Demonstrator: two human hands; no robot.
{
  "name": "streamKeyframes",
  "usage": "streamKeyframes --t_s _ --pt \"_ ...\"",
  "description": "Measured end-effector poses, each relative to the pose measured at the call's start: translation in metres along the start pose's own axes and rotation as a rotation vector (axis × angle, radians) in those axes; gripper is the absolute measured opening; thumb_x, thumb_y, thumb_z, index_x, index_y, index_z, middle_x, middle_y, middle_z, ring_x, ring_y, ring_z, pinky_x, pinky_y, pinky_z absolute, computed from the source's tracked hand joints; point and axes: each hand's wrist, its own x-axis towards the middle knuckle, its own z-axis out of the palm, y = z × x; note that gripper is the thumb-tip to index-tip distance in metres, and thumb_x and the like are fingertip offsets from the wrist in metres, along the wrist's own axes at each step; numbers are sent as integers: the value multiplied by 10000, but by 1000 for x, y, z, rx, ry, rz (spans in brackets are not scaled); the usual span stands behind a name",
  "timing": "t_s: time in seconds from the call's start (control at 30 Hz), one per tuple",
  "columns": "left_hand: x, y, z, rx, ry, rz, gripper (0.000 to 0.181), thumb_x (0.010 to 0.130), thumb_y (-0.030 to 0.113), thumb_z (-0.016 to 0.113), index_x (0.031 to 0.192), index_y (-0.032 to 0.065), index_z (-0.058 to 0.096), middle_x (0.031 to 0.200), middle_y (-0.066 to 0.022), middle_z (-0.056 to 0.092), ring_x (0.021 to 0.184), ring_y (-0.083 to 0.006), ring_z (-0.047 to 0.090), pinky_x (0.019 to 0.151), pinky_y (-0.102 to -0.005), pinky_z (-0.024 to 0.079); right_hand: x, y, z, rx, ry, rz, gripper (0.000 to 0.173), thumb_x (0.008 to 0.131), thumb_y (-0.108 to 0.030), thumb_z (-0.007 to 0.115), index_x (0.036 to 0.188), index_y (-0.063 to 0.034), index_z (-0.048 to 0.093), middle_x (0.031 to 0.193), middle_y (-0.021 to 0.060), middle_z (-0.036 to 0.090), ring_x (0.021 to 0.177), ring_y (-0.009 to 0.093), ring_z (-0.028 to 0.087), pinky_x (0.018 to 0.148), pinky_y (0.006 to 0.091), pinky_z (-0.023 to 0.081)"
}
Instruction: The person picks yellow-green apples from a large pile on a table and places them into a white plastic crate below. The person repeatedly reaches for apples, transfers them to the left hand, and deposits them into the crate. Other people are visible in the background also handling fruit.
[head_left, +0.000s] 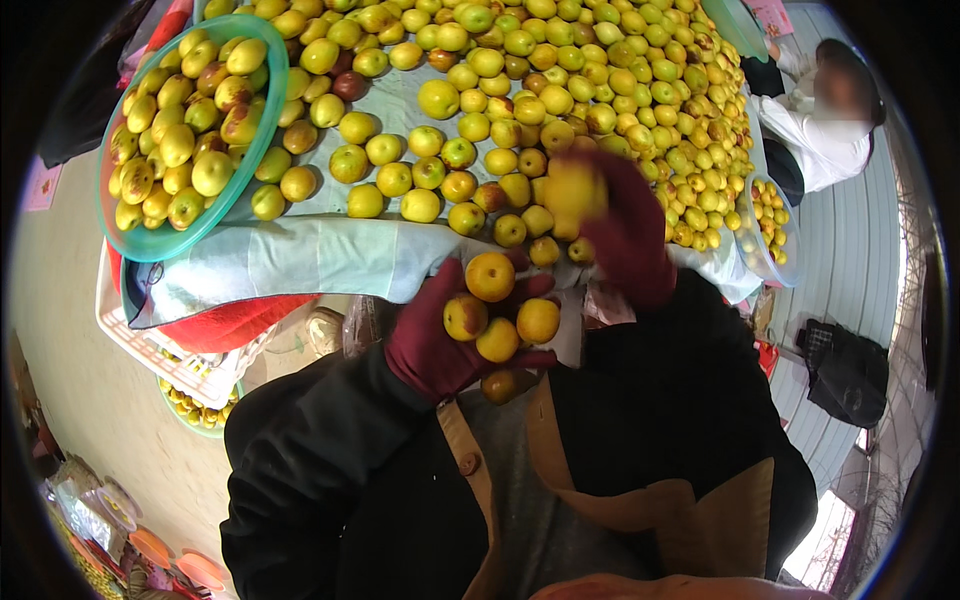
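Note:
My left hand (435, 341), in a maroon glove, is turned palm up with several yellow jujubes (496, 340) cupped in it. Another, darker jujube (500, 386) shows just under the little finger; whether the hand supports it I cannot tell. My right hand (634, 225), also gloved in maroon, is blurred at the table's near side. Its fingers are around a blurred yellow jujube (574, 191), perhaps more than one. Loose jujubes (450, 169) lie on the pale cloth (300, 251) before me, thickly heaped towards the back and right.
On the left, a turquoise basin (274, 124) full of jujubes tilts at the table edge. A clear tub (791, 251) of fruit stands at the right. Below the cloth is a white plastic crate (142, 341). A person in white (817, 139) sits at the far right.

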Motion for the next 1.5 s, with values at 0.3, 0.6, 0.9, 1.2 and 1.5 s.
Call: streamKeyframes --t_s 0.3,0.6,0.9,1.2,1.5 --pt "10 -27 -34 -107 -87 -90 498 945 366 380 1328 48 369 1320 -215 425 1232 -345 424 995 -486 387 -10 17 -6 -419 -220 -279 386 724 -229 686 1068 -74 603 991 91 593 889 293 541 799 374 420" --pt "7 -33 -37 -39 -8 -59 506 950 381 392 1321 36 372 1255 -226 479 1188 -344 469 990 -471 396 123 96 49 -1215 -385 -293 275 694 -200 649 966 -159 646 908 90 622 816 304 627 661 426 492" --pt "-20 -24 -21 99 -40 136 555 898 515 383 1270 106 436 1274 -207 462 1209 -428 415 901 -650 386 100 109 15 -646 -21 -314 213 678 -182 606 874 -100 584 844 126 605 809 321 586 666 406 470" --pt "-90 24 18 519 -367 557 542 876 411 411 1325 107 397 1490 -133 213 1375 -341 194 1012 -582 298 86 72 27 -232 46 -60 230 724 -107 586 954 -96 574 781 97 604 706 244 622 591 374 477" --pt "-140 59 27 331 95 941 385 866 308 452 1099 2 466 1391 -262 325 1326 -395 272 1056 -601 250 108 100 -7 284 -143 154 101 806 -121 570 876 -63 613 656 38 539 597 162 560 543 285 457"
